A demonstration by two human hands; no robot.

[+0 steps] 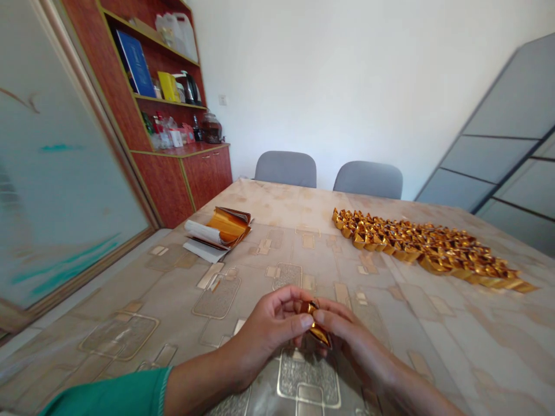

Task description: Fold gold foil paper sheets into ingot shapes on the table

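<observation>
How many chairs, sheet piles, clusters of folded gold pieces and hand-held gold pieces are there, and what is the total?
Gray chairs: 2
Sheet pile: 1
Folded gold cluster: 1 (pieces too crowded to count)
Gold piece between left hand and right hand: 1
Total: 5

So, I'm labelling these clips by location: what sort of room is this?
Probably a dining or meeting room: a large covered table, two grey chairs and a wooden cabinet holding a kettle.
</observation>
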